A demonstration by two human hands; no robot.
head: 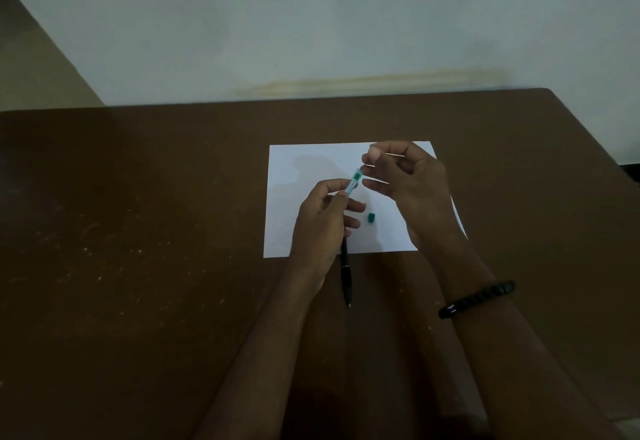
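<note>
a: how far along with the little tube (354,183)?
b: past the opening, by the look of it. got the green cap (371,217) off already, lying loose on the paper (298,169) just right of the left hand (322,217). seems to be at the drawing-out step, taking something from the open end
a: and left to do?
b: probably getting the contents out, then putting the cap back on. no sign of work on the black pen (346,276), lying on the tabletop (138,231) with its far end under the left hand and its tip toward the body, so likely nothing loaded into it yet
a: where exactly against the fingers?
b: up above the paper, tilted, green end up and to the right. clamped low down between the thumb and curled fingers (341,197) of the left hand, with the upper half sticking out free. right hand (412,183) just above that open end, with thumb and first fingertips (372,155) pressed together in a pinch and the rest spread loosely below
a: touching the tube?
b: very near, but cannot tell whether touching. cannot tell either whether anything thin sits in that pinch, too small and dim to make out
</note>
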